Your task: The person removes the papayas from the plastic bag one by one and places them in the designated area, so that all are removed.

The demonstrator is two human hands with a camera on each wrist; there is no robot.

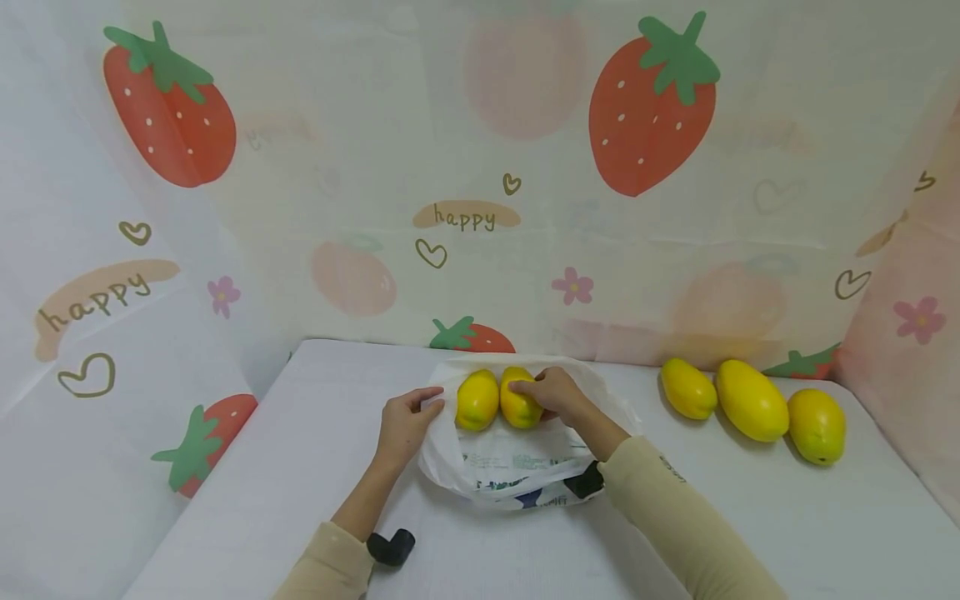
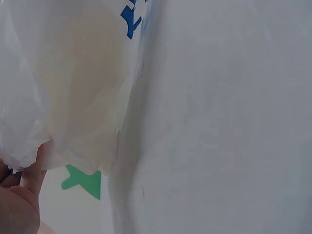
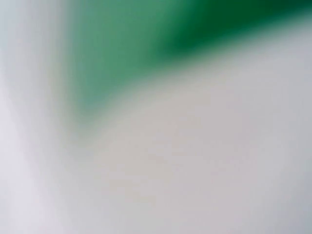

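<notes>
The left hand [image 1: 405, 425] pinches the rim of a white plastic bag [image 1: 442, 458] between thumb and fingers, at the bag's left side. The right hand [image 1: 558, 396] reaches into the open mouth and is clamped on a yellow mango [image 1: 519, 408], its thumb across the upper part. Just beside that fruit, to its left, a second mango [image 1: 477, 402] lies inside the bag, on the plastic. Blue and green print shows along the bag's near side (the lettering is too small to read).

Three more mangoes [image 1: 752, 402] lie in a slanting row at the far right of the white-covered table [image 1: 300, 450], close together and well apart from the bag. Beige sleeves [image 1: 682, 517] cover both forearms, and a black device [image 1: 392, 548] shows at the left wrist. Behind stands a pale backdrop [image 1: 480, 283] printed with strawberries, hearts, flowers and the word "happy". The right wrist view is only a blur of green and white.
</notes>
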